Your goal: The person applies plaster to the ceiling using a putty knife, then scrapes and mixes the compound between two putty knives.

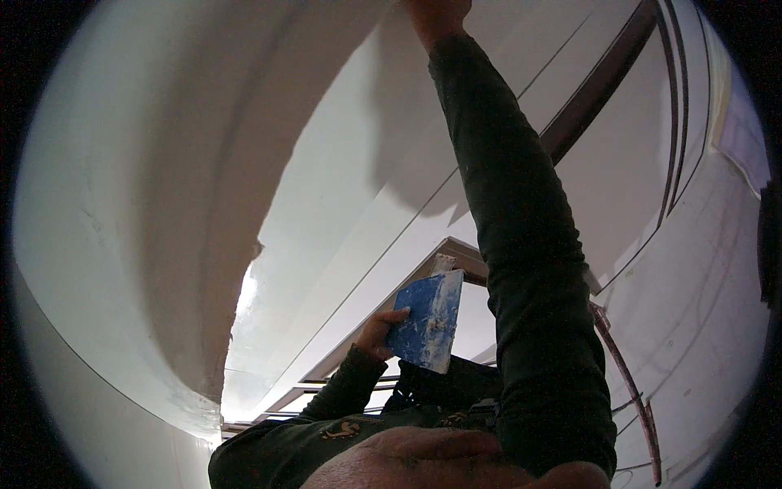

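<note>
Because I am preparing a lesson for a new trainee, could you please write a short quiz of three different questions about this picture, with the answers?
1. Which hand holds the flat blue four-sided plate with white smears?

2. True or false: the right forearm is bare.

3. Where in the picture is the right hand?
A) At the lower edge
B) At the upper edge, partly cut off
C) On the blue plate

Key:
1. The left hand; its thumb lies over the plate's near side edge.
2. False; a long dark fabric sleeve covers it.
3. B.
</note>
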